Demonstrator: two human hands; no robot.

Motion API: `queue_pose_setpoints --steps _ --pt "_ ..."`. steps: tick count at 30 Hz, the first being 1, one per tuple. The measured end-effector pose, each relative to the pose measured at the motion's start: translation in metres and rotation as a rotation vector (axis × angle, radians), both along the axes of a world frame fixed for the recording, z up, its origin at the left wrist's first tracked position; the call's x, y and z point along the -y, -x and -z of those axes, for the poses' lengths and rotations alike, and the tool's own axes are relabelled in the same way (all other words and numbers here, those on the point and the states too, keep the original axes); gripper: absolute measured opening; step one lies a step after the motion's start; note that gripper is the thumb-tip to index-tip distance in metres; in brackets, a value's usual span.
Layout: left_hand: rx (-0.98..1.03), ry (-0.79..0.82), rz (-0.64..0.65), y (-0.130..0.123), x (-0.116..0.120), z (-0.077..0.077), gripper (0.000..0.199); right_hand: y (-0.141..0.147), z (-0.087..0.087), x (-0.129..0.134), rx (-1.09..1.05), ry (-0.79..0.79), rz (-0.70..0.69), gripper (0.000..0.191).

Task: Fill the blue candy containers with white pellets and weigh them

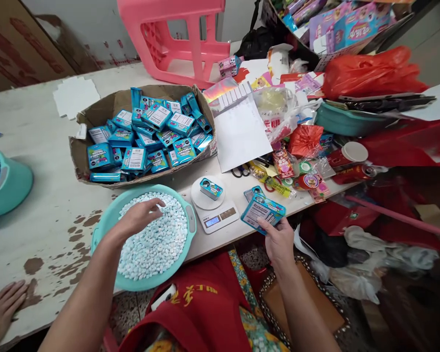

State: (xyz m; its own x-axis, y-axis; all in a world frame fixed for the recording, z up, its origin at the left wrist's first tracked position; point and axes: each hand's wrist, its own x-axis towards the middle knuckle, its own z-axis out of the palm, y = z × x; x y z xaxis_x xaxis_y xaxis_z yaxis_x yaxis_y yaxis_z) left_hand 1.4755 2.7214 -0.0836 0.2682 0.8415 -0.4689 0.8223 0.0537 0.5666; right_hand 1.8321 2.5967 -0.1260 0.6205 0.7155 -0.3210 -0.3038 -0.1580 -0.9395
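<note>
White worktable (55,161), blotched brown at left. Bears, along the near edge, a turquoise basin (156,283), a digital kitchen scale (220,217) just beside it, and, farther right, a small blue candy tin (252,192). Supports, behind the basin, an open cardboard box (77,156). Carries, at far left, a turquoise bucket (16,186) and a co-worker's hand (5,308); at the back, white card sheets (75,95) and a pink plastic stool (195,46); at right, white paper (238,132) and scissors (241,171).

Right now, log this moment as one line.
left hand: over pale pieces in teal basin; right hand: holds flat blue pack; scale: small blue box on top; carton: blue boxes piled inside
</note>
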Motion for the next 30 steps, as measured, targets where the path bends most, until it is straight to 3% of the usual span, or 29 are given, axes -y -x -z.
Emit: queue_pose_setpoints --steps 2,4,6,11,14,22,27,30 --pt "0.023 -0.053 0.001 0.001 0.006 0.000 0.027 0.004 0.000 0.001 0.006 -0.008 -0.008 0.047" --pt "0.081 -0.124 -0.055 -0.014 0.003 0.001 0.026 0.009 -0.002 0.001 0.021 -0.010 -0.017 0.046" --pt "0.138 -0.196 -0.085 -0.041 -0.006 0.004 0.026 0.012 -0.005 0.001 0.034 -0.004 -0.027 0.045" --pt "0.178 -0.413 0.012 -0.121 -0.034 0.021 0.034 0.012 -0.011 0.003 0.029 0.015 -0.042 0.046" --pt "0.101 -0.406 0.022 -0.149 -0.044 0.033 0.039 0.007 -0.009 0.004 0.004 0.027 -0.027 0.046" --pt "0.184 -0.396 0.078 -0.148 -0.052 0.053 0.015 0.002 -0.003 0.003 -0.011 0.028 -0.019 0.045" --pt "0.308 -0.289 0.030 -0.137 -0.064 0.054 0.020 0.004 -0.003 -0.005 -0.028 0.019 -0.041 0.048" --pt "0.363 -0.271 0.099 -0.133 -0.063 0.052 0.028 0.005 -0.002 -0.010 -0.023 0.023 -0.055 0.048"
